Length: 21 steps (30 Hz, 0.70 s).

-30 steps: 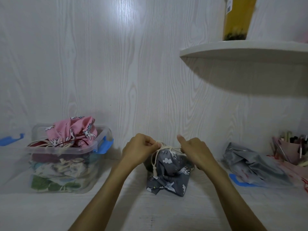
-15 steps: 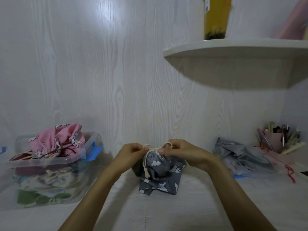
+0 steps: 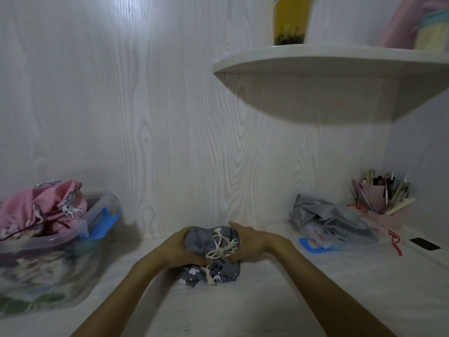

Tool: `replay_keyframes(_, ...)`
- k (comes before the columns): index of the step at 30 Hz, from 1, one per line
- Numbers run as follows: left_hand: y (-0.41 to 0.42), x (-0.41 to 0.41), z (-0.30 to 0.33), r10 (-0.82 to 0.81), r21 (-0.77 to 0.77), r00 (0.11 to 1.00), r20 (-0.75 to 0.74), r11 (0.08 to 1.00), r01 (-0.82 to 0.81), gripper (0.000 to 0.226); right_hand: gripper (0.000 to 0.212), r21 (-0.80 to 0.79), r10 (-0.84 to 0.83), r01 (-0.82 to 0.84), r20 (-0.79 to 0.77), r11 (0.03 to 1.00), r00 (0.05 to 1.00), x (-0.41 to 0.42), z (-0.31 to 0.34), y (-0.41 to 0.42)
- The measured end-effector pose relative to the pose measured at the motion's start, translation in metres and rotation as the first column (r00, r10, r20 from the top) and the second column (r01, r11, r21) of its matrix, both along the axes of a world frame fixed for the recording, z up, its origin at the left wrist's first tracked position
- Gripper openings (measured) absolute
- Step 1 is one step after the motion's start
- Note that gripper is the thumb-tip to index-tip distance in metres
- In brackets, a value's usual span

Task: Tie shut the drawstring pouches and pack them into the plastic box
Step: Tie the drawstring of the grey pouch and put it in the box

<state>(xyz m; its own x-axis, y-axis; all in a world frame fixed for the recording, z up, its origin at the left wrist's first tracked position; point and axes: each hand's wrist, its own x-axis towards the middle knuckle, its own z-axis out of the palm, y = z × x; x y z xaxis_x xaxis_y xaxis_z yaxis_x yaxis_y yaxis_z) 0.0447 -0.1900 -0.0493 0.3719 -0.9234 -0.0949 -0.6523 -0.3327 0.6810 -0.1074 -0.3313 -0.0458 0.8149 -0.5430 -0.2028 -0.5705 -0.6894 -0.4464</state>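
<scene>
Head view showed one white desk (image 3: 243,310) with one clear plastic box (image 3: 56,259) far to the left of the grey pouch (image 3: 213,254), which sat at the middle of the desk near the wall. One corner shelf (image 3: 328,62) hung above and to the right of that pouch. One crumpled grey bag (image 3: 332,222) lay to its right, and one pen holder (image 3: 381,203) stood further right. One pink pouch (image 3: 41,210) topped the heap in the box. Two hands cupped the grey pouch: the left hand (image 3: 179,246) curled round its left side, the right hand (image 3: 252,242) round its right side, thumb raised, fingers wrapped on the cloth. One cream cord (image 3: 220,249) lay knotted on the pouch's near face. Half a second before, both hands had been pinching the cord ends above the pouch; now they had dropped to grip its body, and the knot was tied.
</scene>
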Motion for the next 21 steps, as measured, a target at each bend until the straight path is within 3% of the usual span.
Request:
replay_keyframes(1,-0.001,-0.002,0.001,-0.018,-0.002,0.998,0.06,1.0,0.018,0.076,0.093,-0.028,0.015,-0.014,0.05,1.0,0.999,0.0,-0.003,0.003)
replay_keyframes(4,0.0,-0.003,-0.003,0.048,-0.057,0.987,0.155,0.998,-0.04,0.076,0.047,-0.057,0.052,-0.039,0.252,0.998,0.966,-0.003,-0.013,0.013)
replay_keyframes(6,0.008,-0.007,-0.002,0.091,-0.118,0.977,0.194,0.991,-0.069,0.057,0.028,-0.029,0.044,-0.036,0.37,0.999,0.928,-0.01,-0.017,0.02)
replay_keyframes(8,0.019,-0.014,0.007,0.111,-0.188,0.965,0.236,0.98,-0.067,0.046,0.022,-0.022,0.025,-0.017,0.46,1.0,0.888,-0.015,-0.015,0.026)
replay_keyframes(11,0.046,-0.027,0.031,0.135,-0.328,0.955,0.264,0.944,-0.043,0.061,0.02,-0.074,0.027,0.015,0.533,0.997,0.846,-0.021,0.009,0.042)
replay_keyframes(16,0.104,-0.028,0.094,0.235,-0.541,0.919,0.316,0.84,-0.029,0.051,0.013,-0.153,0.13,-0.034,0.684,0.988,0.718,-0.015,0.077,0.086)
replay_keyframes(21,0.165,-0.005,0.155,0.489,-0.692,0.738,0.466,0.721,-0.041,0.051,0.021,-0.232,0.193,0.019,0.849,0.973,0.491,0.036,0.128,0.145)
